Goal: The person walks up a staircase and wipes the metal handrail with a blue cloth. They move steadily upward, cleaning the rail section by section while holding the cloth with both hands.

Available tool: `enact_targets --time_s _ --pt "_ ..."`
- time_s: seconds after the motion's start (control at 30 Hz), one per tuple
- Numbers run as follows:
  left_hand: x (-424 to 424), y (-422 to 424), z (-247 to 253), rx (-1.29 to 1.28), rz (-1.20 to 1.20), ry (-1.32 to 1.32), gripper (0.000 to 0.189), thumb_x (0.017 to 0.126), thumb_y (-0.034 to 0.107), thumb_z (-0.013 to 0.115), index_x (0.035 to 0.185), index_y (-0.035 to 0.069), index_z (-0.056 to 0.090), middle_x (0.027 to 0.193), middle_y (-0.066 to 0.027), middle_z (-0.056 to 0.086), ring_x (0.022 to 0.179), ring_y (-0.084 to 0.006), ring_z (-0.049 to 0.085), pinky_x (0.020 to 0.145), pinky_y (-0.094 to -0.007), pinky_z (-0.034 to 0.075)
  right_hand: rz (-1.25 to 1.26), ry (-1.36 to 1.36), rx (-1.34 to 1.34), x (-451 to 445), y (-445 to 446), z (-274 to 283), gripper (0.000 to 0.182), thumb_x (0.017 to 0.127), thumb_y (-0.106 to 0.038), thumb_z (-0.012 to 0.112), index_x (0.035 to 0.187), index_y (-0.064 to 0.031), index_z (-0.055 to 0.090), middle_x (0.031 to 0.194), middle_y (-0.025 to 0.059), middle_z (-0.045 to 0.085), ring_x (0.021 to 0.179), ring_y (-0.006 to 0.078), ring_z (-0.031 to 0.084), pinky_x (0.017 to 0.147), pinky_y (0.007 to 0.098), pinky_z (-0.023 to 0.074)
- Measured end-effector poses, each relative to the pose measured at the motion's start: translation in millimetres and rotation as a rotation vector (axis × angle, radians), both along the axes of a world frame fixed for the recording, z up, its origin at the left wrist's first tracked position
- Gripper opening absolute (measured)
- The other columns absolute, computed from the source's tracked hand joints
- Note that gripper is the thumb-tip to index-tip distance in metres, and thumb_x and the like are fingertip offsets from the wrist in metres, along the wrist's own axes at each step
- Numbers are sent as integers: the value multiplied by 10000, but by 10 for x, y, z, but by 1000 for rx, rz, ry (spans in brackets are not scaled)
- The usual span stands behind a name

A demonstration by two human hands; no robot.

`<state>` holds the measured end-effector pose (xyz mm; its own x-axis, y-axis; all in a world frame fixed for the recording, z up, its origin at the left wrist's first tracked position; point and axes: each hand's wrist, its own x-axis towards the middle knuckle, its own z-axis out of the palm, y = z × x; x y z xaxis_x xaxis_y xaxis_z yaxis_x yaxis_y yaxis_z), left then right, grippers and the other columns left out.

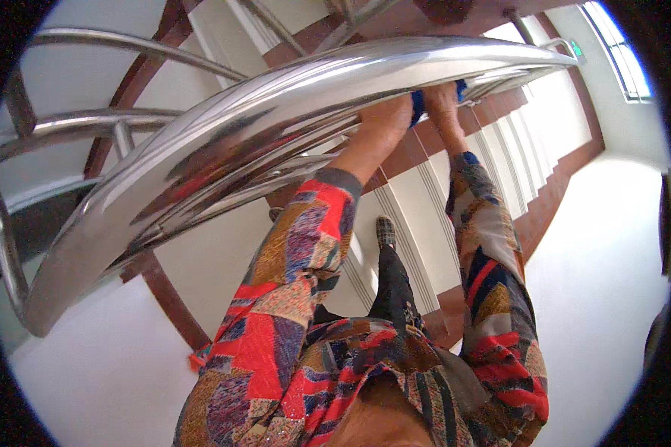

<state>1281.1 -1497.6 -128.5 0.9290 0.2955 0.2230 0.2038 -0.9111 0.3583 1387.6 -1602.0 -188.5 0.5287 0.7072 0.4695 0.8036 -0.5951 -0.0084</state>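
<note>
A thick polished metal handrail (291, 84) sweeps across the view in front of me. Beyond and below it, my left hand (394, 112) and my right hand (442, 99) reach in close together by the thinner lower rails (335, 131). Dark blue cloth (418, 107) shows between the hands and at the far side of the right one, bunched in their grip. The handrail hides most of the fingers, and what the cloth touches behind it is out of sight.
Pale stair treads (425, 184) with grooved strips and red-brown edging run beneath my arms. One shoe (386, 232) stands on a step. More metal railing (140, 44) curves at upper left. White wall (581, 223) and a bright window (618, 50) are on the right.
</note>
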Motion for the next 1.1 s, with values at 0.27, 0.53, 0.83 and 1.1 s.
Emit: enact_targets --time_s 0.27,0.53,0.83,1.1 --pt "38 2 206 31 83 -206 230 747 118 529 926 4 616 932 -224 613 873 -338 609 742 -439 489 17 117 -1 191 -112 -327 250 842 -218 420 1026 -155 578 958 84 602 964 278 534 876 530 361" --pt "-1292 611 1123 203 35 12 271 635 184 695 820 29 573 754 -160 617 711 -323 616 643 -426 480 264 373 254 -1066 567 657 325 834 -250 524 1132 -122 537 1113 83 566 1068 277 499 967 543 250" --pt "-2334 1143 1912 580 132 196 138 726 144 542 845 75 554 816 -92 594 790 -241 580 701 -385 406 633 534 226 -2252 1077 1933 751 667 -244 675 1304 -36 337 1265 167 439 1218 322 372 1038 492 193" --pt "-2405 1187 2046 637 195 389 97 746 101 545 831 73 583 791 -94 617 784 -254 604 721 -398 426 782 514 292 -2382 1321 1893 803 663 -193 702 1333 -75 278 1216 152 475 1149 313 435 989 481 277"
